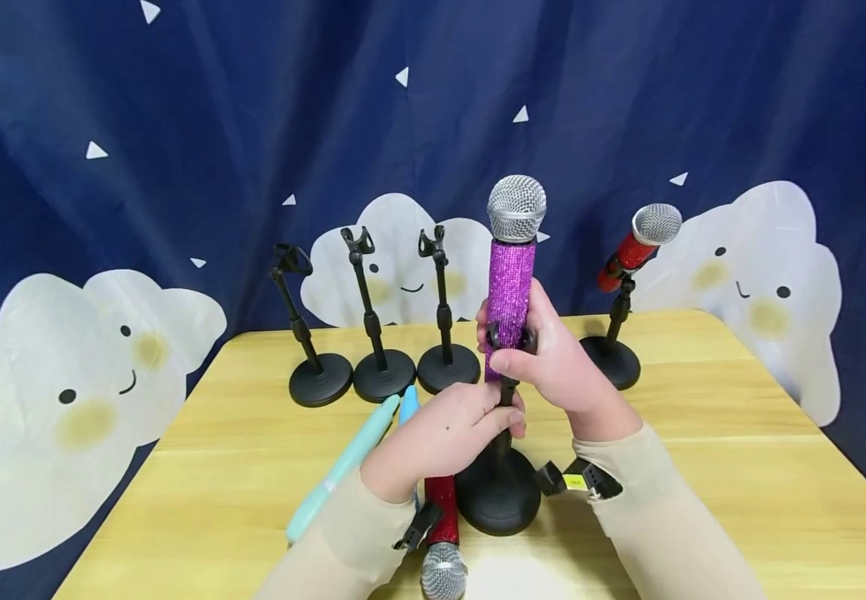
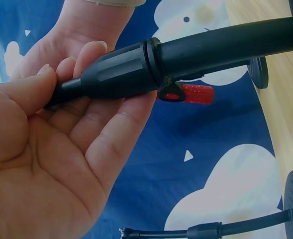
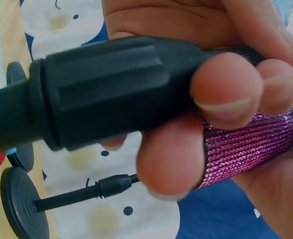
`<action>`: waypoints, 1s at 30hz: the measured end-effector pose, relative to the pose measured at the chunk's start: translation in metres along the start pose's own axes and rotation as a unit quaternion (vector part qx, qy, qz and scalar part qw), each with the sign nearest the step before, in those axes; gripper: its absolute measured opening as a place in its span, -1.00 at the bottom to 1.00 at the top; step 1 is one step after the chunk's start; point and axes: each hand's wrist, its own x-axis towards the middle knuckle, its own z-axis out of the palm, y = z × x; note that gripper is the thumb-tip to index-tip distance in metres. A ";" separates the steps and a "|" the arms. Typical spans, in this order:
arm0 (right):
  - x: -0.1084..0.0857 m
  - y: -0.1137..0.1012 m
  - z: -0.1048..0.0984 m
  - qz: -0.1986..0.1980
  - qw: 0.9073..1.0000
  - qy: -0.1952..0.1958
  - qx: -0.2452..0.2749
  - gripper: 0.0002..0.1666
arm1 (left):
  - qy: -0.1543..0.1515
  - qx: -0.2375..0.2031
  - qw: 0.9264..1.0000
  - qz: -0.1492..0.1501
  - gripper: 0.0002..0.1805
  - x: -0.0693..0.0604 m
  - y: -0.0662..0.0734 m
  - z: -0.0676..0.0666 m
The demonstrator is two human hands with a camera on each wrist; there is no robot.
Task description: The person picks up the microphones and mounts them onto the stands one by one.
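Observation:
A purple glittery microphone (image 1: 510,283) with a silver mesh head stands upright in the clip of a black stand (image 1: 498,492). My right hand (image 1: 556,367) grips the microphone and clip, thumb across the front. Just below, my left hand (image 1: 451,429) has its fingers curled round the stand's pole. In the left wrist view, thumb and fingers of the left hand (image 2: 71,139) pinch the thin pole beside the ribbed collar (image 2: 119,72). The right wrist view shows fingers of the right hand (image 3: 226,89) around the pole and the purple grip (image 3: 250,144).
Three stands with unfilled clips (image 1: 320,379) (image 1: 383,373) (image 1: 448,367) stand at the back left. Back right, a red microphone (image 1: 633,250) sits on a stand. A red microphone (image 1: 443,517) lies near the front, beside a teal pen (image 1: 346,467) and a blue one (image 1: 409,404).

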 end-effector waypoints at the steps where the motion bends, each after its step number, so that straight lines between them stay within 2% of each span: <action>1: 0.000 0.000 0.000 -0.007 1.000 -0.005 -0.008 -0.10 | -0.001 0.002 1.000 0.000 -0.74 -0.001 0.000 0.000; 6: 0.004 -0.004 -0.003 -0.055 0.996 -0.022 -0.071 -0.16 | 0.002 0.020 1.000 0.011 -0.72 -0.001 0.002 -0.003; 9: 0.007 -0.007 -0.004 -0.069 0.993 -0.025 -0.091 -0.20 | 0.010 0.029 0.999 0.019 -0.72 0.001 0.002 -0.005; 17: -0.002 0.001 -0.001 -0.070 0.992 -0.031 -0.099 -0.23 | 0.005 0.026 0.999 0.026 -0.73 -0.005 -0.003 0.003; 19: -0.005 0.002 0.000 -0.066 0.993 -0.029 -0.096 -0.36 | 0.008 0.030 0.999 0.038 -0.74 -0.007 -0.004 0.004; 24: -0.008 -0.003 0.001 -0.059 0.991 -0.031 -0.115 -0.49 | 0.010 0.022 0.998 0.064 -0.78 -0.009 -0.004 0.005; 27: -0.006 -0.005 0.001 -0.059 0.989 -0.030 -0.136 -0.54 | 0.012 0.014 0.998 0.067 -0.80 -0.008 -0.004 0.004; 30: -0.003 -0.003 0.000 -0.045 0.990 -0.036 -0.131 -0.54 | 0.013 0.007 0.998 0.057 -0.80 -0.007 -0.005 0.003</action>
